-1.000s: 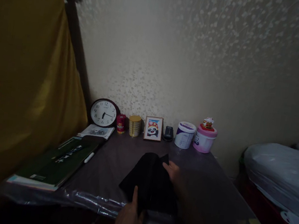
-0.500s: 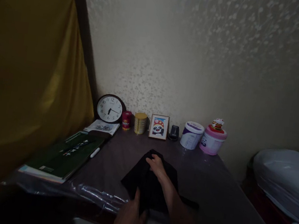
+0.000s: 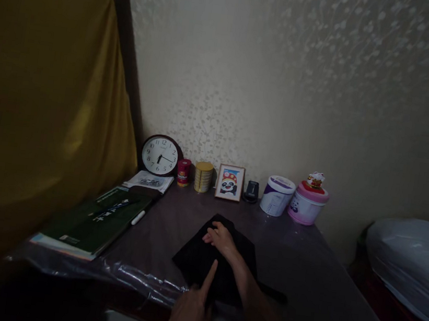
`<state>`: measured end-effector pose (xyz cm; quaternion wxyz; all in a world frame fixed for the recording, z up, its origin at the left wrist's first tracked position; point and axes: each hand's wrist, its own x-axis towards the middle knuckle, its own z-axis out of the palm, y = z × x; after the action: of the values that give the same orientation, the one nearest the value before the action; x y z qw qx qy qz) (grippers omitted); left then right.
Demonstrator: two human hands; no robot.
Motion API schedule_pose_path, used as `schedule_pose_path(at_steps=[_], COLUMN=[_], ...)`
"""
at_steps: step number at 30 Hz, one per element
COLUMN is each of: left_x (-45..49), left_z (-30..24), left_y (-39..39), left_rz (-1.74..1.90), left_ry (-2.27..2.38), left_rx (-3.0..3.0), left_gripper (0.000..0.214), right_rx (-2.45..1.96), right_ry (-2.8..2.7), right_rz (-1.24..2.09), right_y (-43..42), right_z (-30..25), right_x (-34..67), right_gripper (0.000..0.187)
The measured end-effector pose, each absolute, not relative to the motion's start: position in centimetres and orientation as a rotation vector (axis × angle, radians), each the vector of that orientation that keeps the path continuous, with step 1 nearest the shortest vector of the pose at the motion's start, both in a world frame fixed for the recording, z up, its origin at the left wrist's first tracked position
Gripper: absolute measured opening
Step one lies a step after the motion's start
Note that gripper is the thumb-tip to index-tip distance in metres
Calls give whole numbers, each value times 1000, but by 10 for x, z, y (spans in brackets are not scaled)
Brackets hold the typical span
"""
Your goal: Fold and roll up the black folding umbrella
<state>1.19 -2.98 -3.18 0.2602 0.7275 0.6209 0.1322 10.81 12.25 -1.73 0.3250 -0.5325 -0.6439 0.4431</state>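
Note:
A black cloth item (image 3: 240,245), with a dark strap (image 3: 272,293) sticking out to its right, lies flattened near the front of the table; its exact kind is unclear in the dim light. My right hand (image 3: 223,241) rests on its upper part, fingers extended toward the left and not pinching it. At the near edge, my left hand (image 3: 190,310) has its index finger stretched forward over the cloth. The other left fingers are partly hidden, and I see nothing held in that hand.
A green book (image 3: 100,219) and a white pen (image 3: 138,218) lie left. Along the wall stand a clock (image 3: 160,156), red can (image 3: 183,172), gold tin (image 3: 203,177), framed panda picture (image 3: 229,182), black device (image 3: 251,190), white-purple tub (image 3: 276,196) and pink tub (image 3: 306,207). Clear plastic (image 3: 135,279) covers the table edge.
My right fingers have loosened from a pinch on the cloth and lie straighter, slightly left. My left hand has moved a little right and up, its index finger now over the cloth.

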Motion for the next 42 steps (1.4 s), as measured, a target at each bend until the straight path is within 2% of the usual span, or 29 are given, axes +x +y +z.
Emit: schedule_pose_path(at_steps=[4,8,11,19,24,27,33,36,42], left_x=[11,13,15,15,15,15,13,12,16], left_z=[-41,-44,-41,-36,-37,-39,-46,-46,-44], left_y=[-28,-28,-27,-28,-28,-29,-29,-29,-28], left_rz=[392,370,331,304,314,327,446,445,499], left_ry=[1674,1718,1726,1754,1769,1774,1692,1678,1669], left_rx=[1961,1915,1868,1808,1801,1802,1795,1768,1655], left_gripper=[76,74,74,72,72,71,68,69,69], right_rx=[-1116,-1007,-977,-1259,-1433,-1282,-825,-900,-1192], right_ry=[-1995,-2150,-2259,-2336,-2172,-2235,-2543,-2435,-2152], right_rz=[906,481,307,136,-55,-9,382,437,375], right_y=[98,73,78,161,170,144,63,53,87], right_z=[-10,-17,-27,-45,-38,-38,-35,-31,-34], right_x=[121,137,145,149,146,140,123,125,146], right_gripper=[25,22,21,33,36,35,29,29,30])
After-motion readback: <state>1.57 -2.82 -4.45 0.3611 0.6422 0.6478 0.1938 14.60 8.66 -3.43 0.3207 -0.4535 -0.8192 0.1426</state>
